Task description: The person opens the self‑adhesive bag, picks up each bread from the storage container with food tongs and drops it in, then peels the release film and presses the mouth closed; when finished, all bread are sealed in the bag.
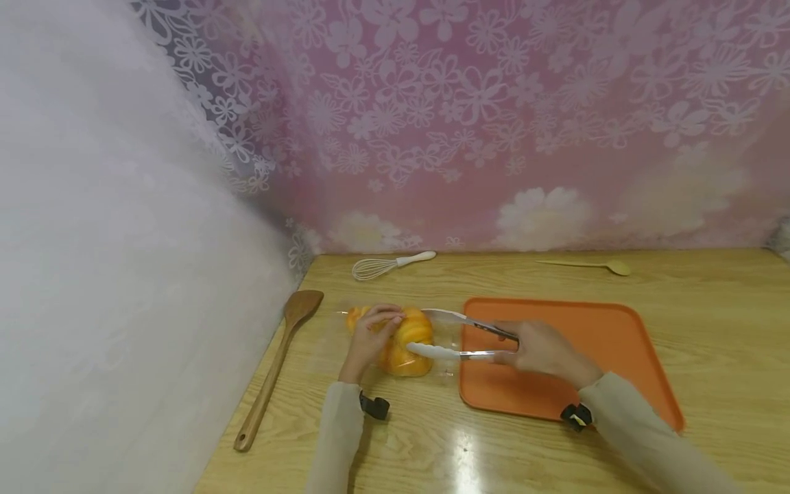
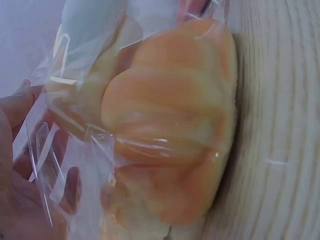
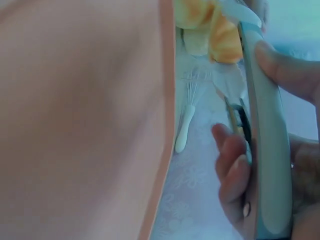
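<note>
A clear plastic bag point(image 2: 82, 132) holds croissant-like bread point(image 1: 410, 366) on the table, left of the orange tray. My left hand point(image 1: 369, 337) is over the bag, and in the left wrist view its thumb and fingers pinch the loose clear film. My right hand point(image 1: 546, 351) grips metal tongs point(image 1: 478, 355) with pale tips. The tong arms stand spread, one tip over the near side of the bread and the other by its far side. In the right wrist view my fingers wrap the tong handles point(image 3: 270, 145).
An orange tray point(image 1: 574, 329) lies under my right hand. A whisk point(image 1: 395, 263) and a pale yellow spoon point(image 1: 607, 266) lie along the back. A wooden spatula point(image 1: 280, 360) is at the left edge, beside the white wall. A floral curtain hangs behind the table.
</note>
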Demonstrator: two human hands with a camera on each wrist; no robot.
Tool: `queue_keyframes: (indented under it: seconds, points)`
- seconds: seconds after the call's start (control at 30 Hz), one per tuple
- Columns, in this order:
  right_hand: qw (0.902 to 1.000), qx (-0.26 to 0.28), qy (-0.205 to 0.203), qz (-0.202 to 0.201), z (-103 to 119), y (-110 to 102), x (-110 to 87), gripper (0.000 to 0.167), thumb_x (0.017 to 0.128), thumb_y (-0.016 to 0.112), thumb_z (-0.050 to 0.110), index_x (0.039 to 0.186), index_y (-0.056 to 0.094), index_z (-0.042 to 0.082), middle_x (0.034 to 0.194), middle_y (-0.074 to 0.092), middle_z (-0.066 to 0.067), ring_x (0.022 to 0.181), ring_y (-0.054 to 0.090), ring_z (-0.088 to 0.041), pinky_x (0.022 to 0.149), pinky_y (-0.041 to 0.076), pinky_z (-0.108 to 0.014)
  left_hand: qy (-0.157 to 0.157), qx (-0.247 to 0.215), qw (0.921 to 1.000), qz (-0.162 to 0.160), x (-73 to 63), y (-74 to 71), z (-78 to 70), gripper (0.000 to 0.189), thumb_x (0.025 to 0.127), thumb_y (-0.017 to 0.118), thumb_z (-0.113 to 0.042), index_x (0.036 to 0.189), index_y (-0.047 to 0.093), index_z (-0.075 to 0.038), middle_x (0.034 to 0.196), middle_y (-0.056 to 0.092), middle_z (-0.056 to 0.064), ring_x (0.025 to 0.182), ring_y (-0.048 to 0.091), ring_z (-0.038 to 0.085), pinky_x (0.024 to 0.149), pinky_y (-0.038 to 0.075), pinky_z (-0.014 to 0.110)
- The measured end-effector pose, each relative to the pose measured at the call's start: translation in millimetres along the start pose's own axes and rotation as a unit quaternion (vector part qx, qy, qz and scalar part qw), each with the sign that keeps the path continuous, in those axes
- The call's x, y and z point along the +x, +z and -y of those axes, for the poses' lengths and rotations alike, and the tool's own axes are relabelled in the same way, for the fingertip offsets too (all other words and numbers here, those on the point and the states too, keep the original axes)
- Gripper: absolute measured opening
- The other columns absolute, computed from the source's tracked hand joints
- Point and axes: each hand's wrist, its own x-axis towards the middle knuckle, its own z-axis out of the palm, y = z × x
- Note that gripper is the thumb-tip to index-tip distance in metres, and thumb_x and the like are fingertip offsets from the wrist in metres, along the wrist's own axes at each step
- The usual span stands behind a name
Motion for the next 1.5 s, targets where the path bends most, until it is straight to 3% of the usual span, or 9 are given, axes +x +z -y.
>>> queue_keyframes:
  seconds: [0.2, 0.4, 0.63, 0.83, 1.0, 1.13, 1.23, 1.33, 1.5]
  points:
    - [0.9987, -0.032, -0.027, -0.028, 2, 4, 1.4, 0.066, 0.081, 0.077, 0.043, 0.129, 0.061, 0.001, 0.099, 0.074, -0.009, 0.066, 0.060, -0.009, 0.057, 0.048, -0.028, 0.006, 0.002, 1.0000, -0.004, 0.8, 0.2, -4.1, 0.016, 0.093, 0.063, 0.000, 0.101, 0.071, 0.010, 0.112, 0.064, 0.029, 0.109, 0.059, 0.043, 0.094, 0.050, 0.019]
    - [0.9998, 0.012, 0.017, 0.006, -2, 4, -2.6, 0.076, 0.083, 0.073, 0.049, 0.138, 0.053, 0.001, 0.107, 0.073, -0.012, 0.082, 0.066, -0.019, 0.064, 0.051, -0.034, -0.032, 0.008, 0.9994, 0.002, -0.9, -1.3, -5.6, 0.018, 0.094, 0.063, -0.004, 0.101, 0.071, 0.010, 0.116, 0.064, 0.027, 0.115, 0.057, 0.041, 0.104, 0.048, 0.039]
    - [0.9992, 0.012, 0.039, 0.005, -10, 0, -14.4, 0.073, 0.083, 0.071, 0.052, 0.135, 0.055, 0.003, 0.107, 0.071, -0.011, 0.069, 0.055, -0.009, 0.060, 0.042, -0.028, -0.055, -0.010, 0.9984, -0.009, -2.0, -1.7, -4.3, 0.020, 0.095, 0.060, -0.003, 0.104, 0.068, 0.014, 0.119, 0.061, 0.029, 0.117, 0.054, 0.044, 0.109, 0.040, 0.054]
    - [0.9992, -0.016, 0.027, -0.023, -11, -1, -22.4, 0.061, 0.083, 0.075, 0.040, 0.129, 0.061, 0.003, 0.097, 0.073, -0.007, 0.057, 0.045, -0.003, 0.052, 0.038, -0.023, -0.055, -0.005, 0.9983, -0.018, -2.3, -0.2, -2.0, 0.022, 0.095, 0.062, -0.005, 0.105, 0.068, 0.014, 0.117, 0.063, 0.028, 0.116, 0.056, 0.039, 0.110, 0.041, 0.052]
    - [0.9981, -0.043, 0.004, -0.044, -5, -2, -24.8, 0.060, 0.082, 0.076, 0.038, 0.128, 0.062, 0.002, 0.090, 0.074, -0.008, 0.047, 0.037, 0.001, 0.043, 0.028, -0.020, -0.055, -0.004, 0.9983, -0.017, -2.0, 0.8, 0.1, 0.022, 0.095, 0.062, -0.006, 0.105, 0.069, 0.013, 0.117, 0.064, 0.026, 0.114, 0.059, 0.027, 0.108, 0.044, 0.040]
    - [0.9962, -0.061, -0.010, -0.061, -2, -3, -23.7, 0.057, 0.081, 0.078, 0.036, 0.125, 0.064, 0.003, 0.085, 0.073, -0.006, 0.044, 0.033, 0.001, 0.040, 0.024, -0.017, -0.059, -0.007, 0.9981, -0.014, -1.4, -0.1, 0.4, 0.023, 0.095, 0.062, -0.008, 0.106, 0.069, 0.012, 0.118, 0.064, 0.025, 0.115, 0.059, 0.029, 0.104, 0.046, 0.028]
    - [0.9942, -0.071, -0.021, -0.078, -2, -1, -23.4, 0.056, 0.079, 0.080, 0.033, 0.124, 0.065, 0.004, 0.092, 0.074, -0.010, 0.043, 0.034, 0.002, 0.040, 0.023, -0.016, -0.066, -0.012, 0.9977, -0.009, -1.4, -0.1, 0.1, 0.024, 0.095, 0.062, -0.008, 0.106, 0.069, 0.012, 0.118, 0.063, 0.026, 0.117, 0.057, 0.034, 0.104, 0.045, 0.028]
    - [0.9830, -0.114, -0.067, -0.127, -5, 4, -23.3, 0.056, 0.074, 0.085, 0.031, 0.121, 0.067, 0.006, 0.096, 0.075, -0.012, 0.050, 0.053, -0.006, 0.040, 0.031, -0.018, -0.069, -0.013, 0.9975, -0.006, -2.1, 0.4, 0.8, 0.023, 0.095, 0.062, -0.008, 0.106, 0.069, 0.011, 0.118, 0.063, 0.026, 0.118, 0.056, 0.036, 0.105, 0.045, 0.029]
    - [0.9344, -0.227, -0.156, -0.226, -7, 13, -19.1, 0.064, 0.065, 0.090, 0.031, 0.119, 0.066, 0.007, 0.100, 0.074, -0.012, 0.074, 0.070, -0.028, 0.045, 0.051, -0.029, -0.064, -0.012, 0.9978, -0.008, -2.5, 0.9, 2.8, 0.022, 0.095, 0.063, -0.008, 0.105, 0.069, 0.011, 0.119, 0.063, 0.025, 0.118, 0.056, 0.036, 0.103, 0.046, 0.025]
